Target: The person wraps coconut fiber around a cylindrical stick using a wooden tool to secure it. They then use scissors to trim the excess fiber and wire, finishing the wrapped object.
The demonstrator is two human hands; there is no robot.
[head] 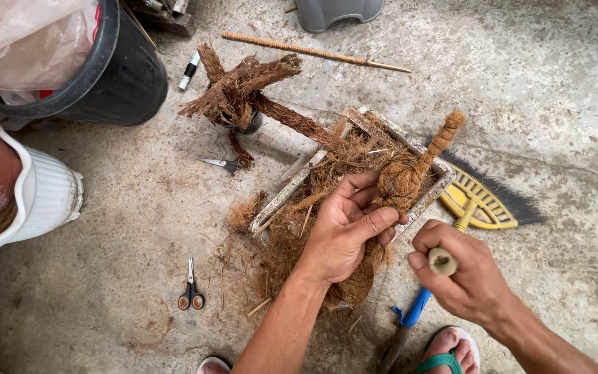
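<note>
Concrete floor [140, 208], stained and strewn with brown fibre, viewed from above. One shallow white tray [292, 185] of loose coir lies at centre. Over the tray's near edge, the left hand [344, 232] curls thumb and fingers around one coir-wrapped bundle [399, 181] with a rope-like stem. Right of the tray, the right hand [461, 271] is clenched around one pale stick end [442, 261]. Two scissors: an orange-handled pair [190, 287] left of the tray, a small pair [224, 164] beyond it. One yellow broom [482, 202] lies right of the tray; one coir-wrapped frame [247, 93] and two tubs [115, 76] stand beyond.
</note>
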